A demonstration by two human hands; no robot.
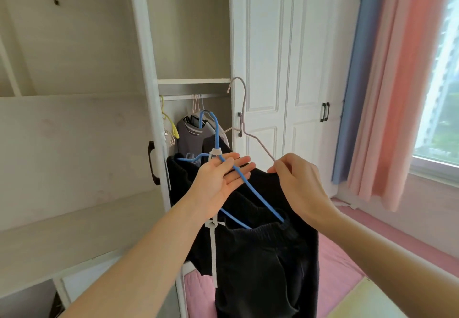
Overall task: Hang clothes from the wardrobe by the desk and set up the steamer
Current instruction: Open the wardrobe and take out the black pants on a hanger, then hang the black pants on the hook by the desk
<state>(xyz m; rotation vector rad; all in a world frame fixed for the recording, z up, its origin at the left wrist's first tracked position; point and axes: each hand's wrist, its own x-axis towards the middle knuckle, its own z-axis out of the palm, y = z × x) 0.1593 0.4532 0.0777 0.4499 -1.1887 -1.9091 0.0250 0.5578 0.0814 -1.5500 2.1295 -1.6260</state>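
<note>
Head view: the left hand [221,181] lies open, its straight fingers under the blue hanger [258,194], which carries black trousers [260,268]. The right hand [295,183] pinches the grey wire hanger [259,145] at its shoulder, before the open wardrobe [193,81].

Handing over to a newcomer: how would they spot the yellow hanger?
Start at the open wardrobe and find the rail under its shelf. The yellow hanger hooks on the rail's far left end, beside the frame. It alone is yellow: the pink hangers further right are pale and bunched together.
</note>
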